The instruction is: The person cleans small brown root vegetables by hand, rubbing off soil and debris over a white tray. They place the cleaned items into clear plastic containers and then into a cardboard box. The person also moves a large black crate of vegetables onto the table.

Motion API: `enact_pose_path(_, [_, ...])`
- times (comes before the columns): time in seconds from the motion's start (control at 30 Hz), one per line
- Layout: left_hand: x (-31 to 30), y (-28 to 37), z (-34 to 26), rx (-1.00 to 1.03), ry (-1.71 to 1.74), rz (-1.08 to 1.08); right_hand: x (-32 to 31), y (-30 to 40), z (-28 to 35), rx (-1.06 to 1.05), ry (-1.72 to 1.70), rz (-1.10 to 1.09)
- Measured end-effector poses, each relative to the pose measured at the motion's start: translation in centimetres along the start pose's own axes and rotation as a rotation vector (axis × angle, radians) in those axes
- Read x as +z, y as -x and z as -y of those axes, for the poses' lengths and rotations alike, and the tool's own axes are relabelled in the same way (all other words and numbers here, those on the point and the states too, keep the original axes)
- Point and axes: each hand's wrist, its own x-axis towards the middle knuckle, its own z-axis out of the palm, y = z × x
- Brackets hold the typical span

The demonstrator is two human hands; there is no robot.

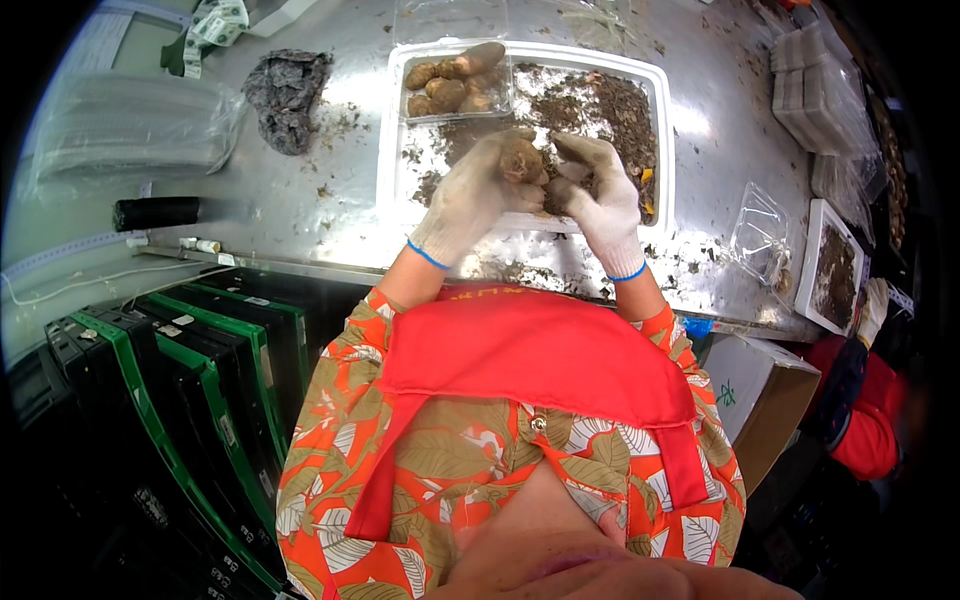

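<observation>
My left hand point(471, 184), in a white knit glove with a blue cuff edge, grips a brown taro corm point(520, 162) above a white foam tray point(663, 150). Close by on the right is my right hand point(609, 199), gloved the same way. Its thumb and fingers are apart, and I see nothing between them. Dark soil and peel scraps point(619, 101) litter the tray floor. At the tray's back left corner, a clear plastic punnet point(501, 109) contains several taro corms point(448, 94), its lid folded back.
A crumpled dark cloth point(285, 97), clear plastic packaging point(135, 127) and a black roll point(156, 214) lie left on the metal table point(330, 202). Black and green crates point(187, 375) stand below. Stacked clear punnets point(814, 90) and another tray point(806, 281) sit right, near another person's gloved hand point(872, 311).
</observation>
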Motion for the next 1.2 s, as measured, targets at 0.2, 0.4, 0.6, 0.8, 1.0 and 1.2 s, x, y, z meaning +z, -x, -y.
enact_pose_path(0.2, [0.9, 0.2, 0.2, -0.039, 0.116, -0.024, 1.0, -0.5, 1.1, -0.196, 0.176, 0.105])
enact_pose_path(0.4, [0.9, 0.3, 1.7, 0.034, 0.075, -0.114, 0.9, -0.2, 1.0, 0.041, 0.054, 0.05])
enact_pose_path(0.6, [1.1, 0.8, -1.3, -0.165, -0.032, -0.122, 0.6, -0.1, -0.5, -0.135, 0.202, -0.033])
enact_pose_path(0.8, [1.6, 0.9, -1.8, 0.13, -0.395, -0.251, 0.8, 0.1, -0.5, -0.146, 0.219, -0.021])
enact_pose_path(1.0, [1.4, 0.2, -1.5, 0.478, -0.68, -0.205, 1.0, 0.1, -1.6, -0.18, 0.253, -0.023])
enact_pose_path(1.2, [1.8, 0.0, -1.1, 0.032, -0.391, -0.332, 0.9, 0.1, -0.9, -0.238, 0.257, -0.094])
